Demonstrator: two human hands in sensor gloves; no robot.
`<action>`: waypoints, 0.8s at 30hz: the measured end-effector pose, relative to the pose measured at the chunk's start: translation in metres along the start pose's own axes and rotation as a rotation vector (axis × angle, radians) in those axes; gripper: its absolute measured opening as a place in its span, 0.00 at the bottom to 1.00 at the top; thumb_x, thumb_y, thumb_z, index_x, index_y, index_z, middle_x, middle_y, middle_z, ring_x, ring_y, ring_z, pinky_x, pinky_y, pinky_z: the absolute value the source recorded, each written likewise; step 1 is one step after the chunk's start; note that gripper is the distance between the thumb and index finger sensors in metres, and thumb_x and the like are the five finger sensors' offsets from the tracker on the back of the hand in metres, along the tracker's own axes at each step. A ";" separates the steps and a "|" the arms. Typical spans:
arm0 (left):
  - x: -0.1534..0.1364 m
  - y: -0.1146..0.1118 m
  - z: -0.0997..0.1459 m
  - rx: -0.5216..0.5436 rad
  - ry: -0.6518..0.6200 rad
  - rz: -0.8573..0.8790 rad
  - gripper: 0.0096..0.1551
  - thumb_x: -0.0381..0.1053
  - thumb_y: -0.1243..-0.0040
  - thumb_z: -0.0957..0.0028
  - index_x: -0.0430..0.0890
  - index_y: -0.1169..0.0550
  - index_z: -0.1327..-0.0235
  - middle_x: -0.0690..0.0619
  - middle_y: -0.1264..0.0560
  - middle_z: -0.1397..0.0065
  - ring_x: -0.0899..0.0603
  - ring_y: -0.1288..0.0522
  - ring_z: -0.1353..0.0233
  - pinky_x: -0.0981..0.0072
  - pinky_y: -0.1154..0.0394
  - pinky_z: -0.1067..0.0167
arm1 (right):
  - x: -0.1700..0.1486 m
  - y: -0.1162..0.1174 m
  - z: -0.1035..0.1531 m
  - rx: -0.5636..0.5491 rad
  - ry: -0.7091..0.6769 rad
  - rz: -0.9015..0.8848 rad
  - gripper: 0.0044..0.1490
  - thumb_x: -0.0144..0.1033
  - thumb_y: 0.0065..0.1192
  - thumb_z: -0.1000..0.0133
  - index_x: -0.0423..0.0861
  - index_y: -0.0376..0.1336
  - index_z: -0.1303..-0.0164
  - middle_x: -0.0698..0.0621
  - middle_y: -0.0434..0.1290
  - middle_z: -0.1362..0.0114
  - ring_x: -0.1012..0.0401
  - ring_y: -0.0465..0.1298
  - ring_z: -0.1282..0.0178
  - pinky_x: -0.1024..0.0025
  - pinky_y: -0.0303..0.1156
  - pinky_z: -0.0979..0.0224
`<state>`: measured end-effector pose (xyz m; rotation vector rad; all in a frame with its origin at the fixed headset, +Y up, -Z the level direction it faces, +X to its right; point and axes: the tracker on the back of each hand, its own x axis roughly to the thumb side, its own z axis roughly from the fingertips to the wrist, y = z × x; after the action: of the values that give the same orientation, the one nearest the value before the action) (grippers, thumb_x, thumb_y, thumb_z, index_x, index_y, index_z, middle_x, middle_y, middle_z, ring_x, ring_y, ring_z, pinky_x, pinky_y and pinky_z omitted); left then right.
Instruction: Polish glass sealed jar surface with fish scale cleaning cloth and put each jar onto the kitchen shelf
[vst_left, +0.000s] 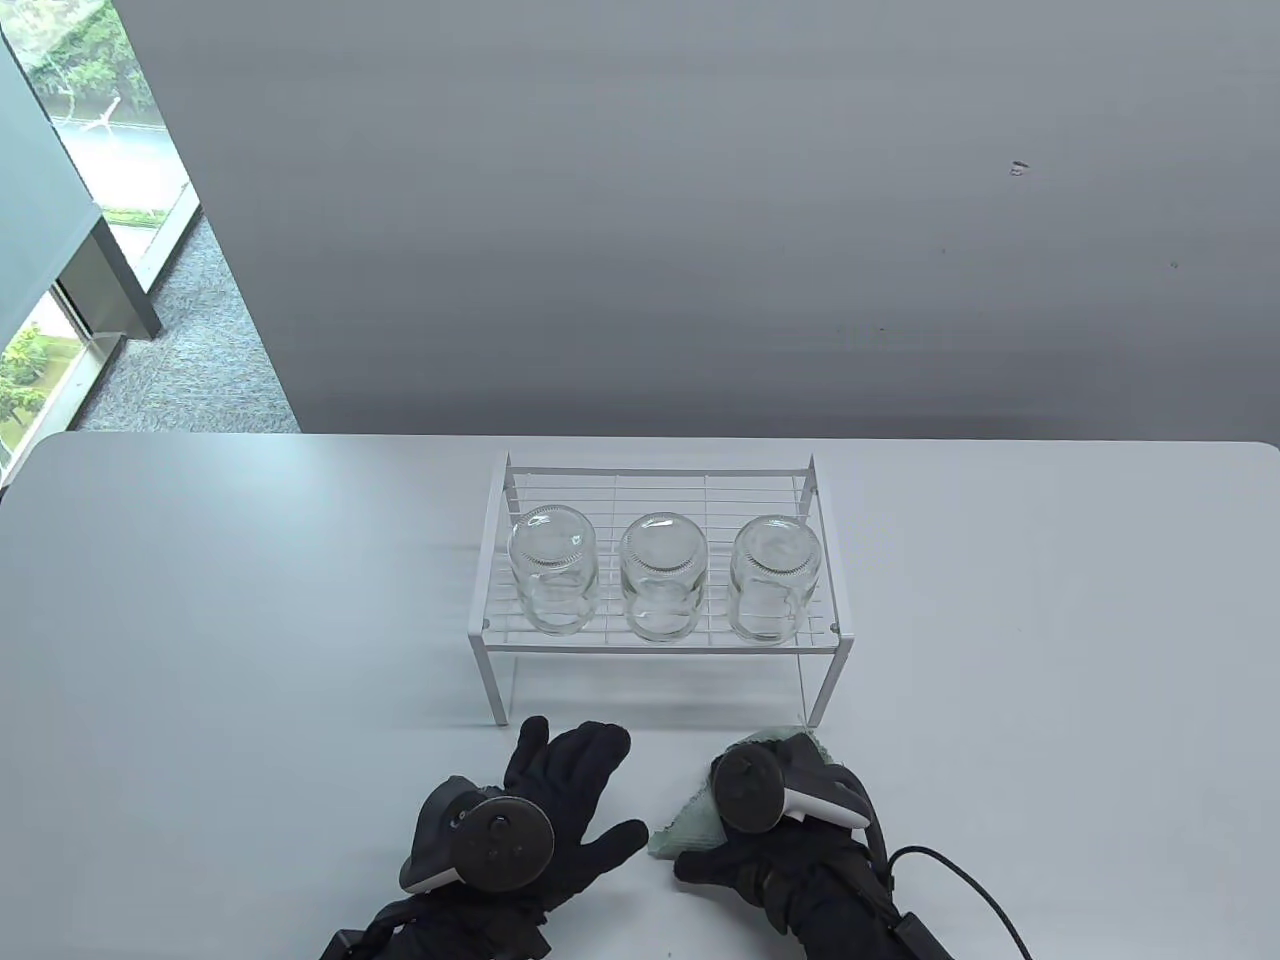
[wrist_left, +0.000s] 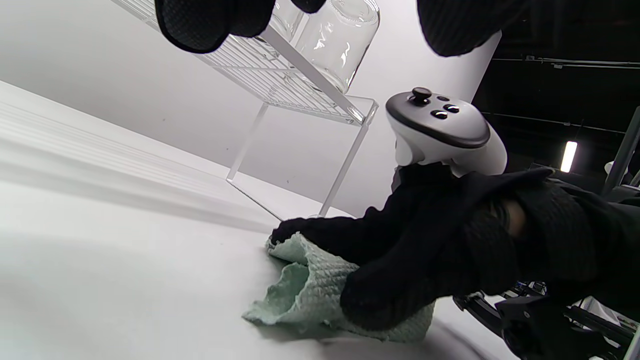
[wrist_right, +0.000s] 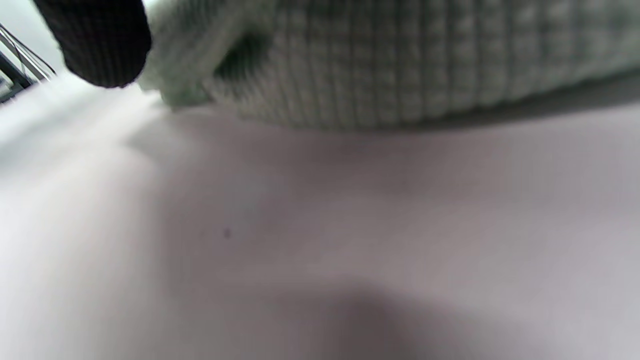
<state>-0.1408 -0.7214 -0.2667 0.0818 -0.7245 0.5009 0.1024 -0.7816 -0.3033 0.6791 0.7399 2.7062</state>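
White table (vst_left: 200, 620) beneath a grey wall, with three jars lined up on a wire shelf.

Left jar (vst_left: 553, 572), middle jar (vst_left: 659, 578) and right jar (vst_left: 776, 578) stand upside down in a row on top of the kitchen shelf (vst_left: 660, 645). In front of it, the left hand (vst_left: 560, 800) lies flat on the table, fingers spread and holding nothing. Just beside it, the right hand (vst_left: 775, 830) rests on the pale green cleaning cloth (wrist_left: 310, 295), its thumb and fingers curled over the bunched fabric, pressing it to the tabletop.
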 end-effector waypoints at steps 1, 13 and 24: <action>0.000 0.000 0.000 -0.003 0.004 0.001 0.51 0.67 0.43 0.47 0.38 0.43 0.23 0.30 0.39 0.23 0.25 0.34 0.26 0.25 0.54 0.31 | -0.001 -0.004 0.004 -0.021 -0.012 -0.025 0.67 0.67 0.55 0.42 0.27 0.33 0.23 0.23 0.34 0.24 0.25 0.37 0.28 0.27 0.36 0.34; -0.004 0.001 -0.001 -0.148 0.068 -0.129 0.54 0.71 0.45 0.48 0.42 0.46 0.19 0.29 0.48 0.18 0.23 0.44 0.20 0.23 0.60 0.32 | -0.005 -0.050 0.057 -0.330 -0.135 -0.167 0.64 0.64 0.58 0.42 0.26 0.40 0.22 0.22 0.39 0.24 0.24 0.41 0.28 0.27 0.39 0.34; -0.011 0.000 0.000 -0.322 0.206 -0.277 0.61 0.77 0.49 0.49 0.48 0.60 0.17 0.33 0.71 0.17 0.23 0.72 0.19 0.25 0.75 0.36 | 0.014 -0.053 0.066 -0.440 -0.166 0.140 0.65 0.65 0.58 0.43 0.31 0.34 0.21 0.25 0.33 0.23 0.26 0.31 0.27 0.26 0.28 0.36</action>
<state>-0.1480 -0.7263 -0.2743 -0.1677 -0.5723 0.1215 0.1296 -0.7051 -0.2756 0.8494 0.0511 2.7506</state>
